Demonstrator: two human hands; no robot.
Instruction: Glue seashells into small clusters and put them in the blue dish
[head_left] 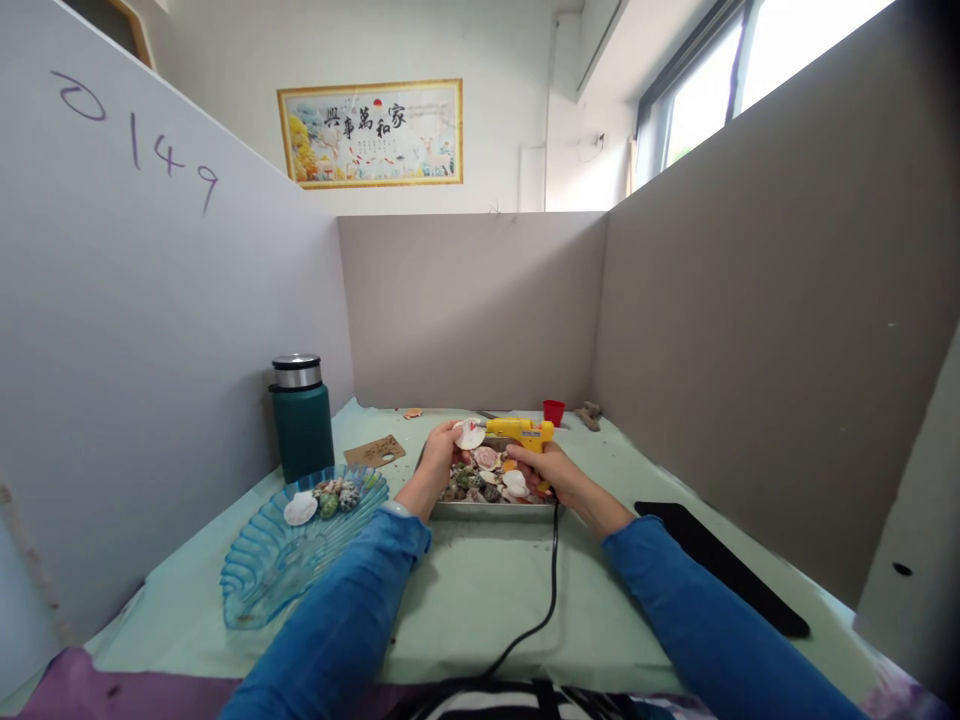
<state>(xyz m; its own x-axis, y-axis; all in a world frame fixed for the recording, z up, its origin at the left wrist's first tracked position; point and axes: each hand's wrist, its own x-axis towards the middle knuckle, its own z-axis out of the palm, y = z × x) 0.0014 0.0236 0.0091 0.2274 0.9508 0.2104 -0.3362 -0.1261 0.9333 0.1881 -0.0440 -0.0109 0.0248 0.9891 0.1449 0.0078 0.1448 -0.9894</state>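
My left hand (437,455) pinches a pale scallop shell (471,436) and holds it up over a metal tray (480,509). Many mixed shells (484,476) lie in that tray. My right hand (550,466) grips a yellow glue gun (523,431), whose nozzle points left and touches or nearly touches the held shell. The gun's black cord (551,570) runs from it back toward me across the green cloth. Both sleeves are blue.
A blue shell-shaped glass dish (262,575) with a few shells sits at the left. A dark green flask (301,415), a brown card tag (374,451), a small red cup (553,411) and a black flat strip (720,565) are also on the table. Grey partition walls enclose three sides.
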